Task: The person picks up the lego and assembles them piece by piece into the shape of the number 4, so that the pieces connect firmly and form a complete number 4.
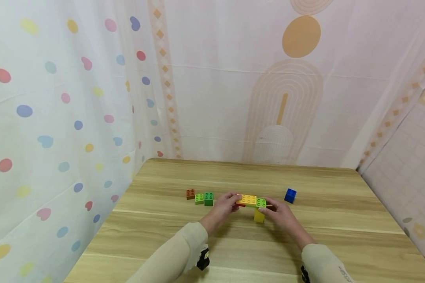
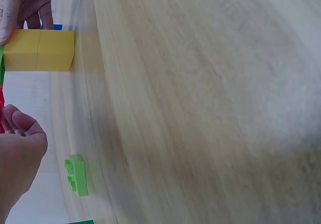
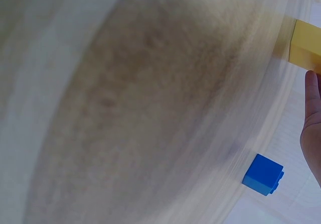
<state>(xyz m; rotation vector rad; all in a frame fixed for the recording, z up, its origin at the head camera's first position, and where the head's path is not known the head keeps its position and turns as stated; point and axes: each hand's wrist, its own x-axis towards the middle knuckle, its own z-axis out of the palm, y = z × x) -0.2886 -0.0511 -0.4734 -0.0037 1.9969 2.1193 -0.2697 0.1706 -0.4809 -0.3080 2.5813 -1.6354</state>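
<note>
Both hands hold a joined group of toy building bricks over the table. My left hand (image 1: 226,203) grips its left end, where a long yellow brick (image 1: 248,199) lies above a red brick (image 1: 241,204), mostly hidden by the fingers. At the other end my right hand (image 1: 281,214) pinches a light green brick (image 1: 261,202) between thumb and fingers. Beneath that end hangs a yellow column (image 1: 259,215); the left wrist view shows it as two stacked yellow blocks (image 2: 40,50). Only part of the right hand (image 3: 313,113) enters the right wrist view, beside the yellow column.
Left of the hands stand a brown brick (image 1: 190,194), a small light green brick (image 1: 198,199) and a darker green brick (image 1: 208,199). A blue brick (image 1: 290,195) sits to the right. Patterned curtains (image 1: 212,98) hang behind and beside the wooden table (image 1: 156,220).
</note>
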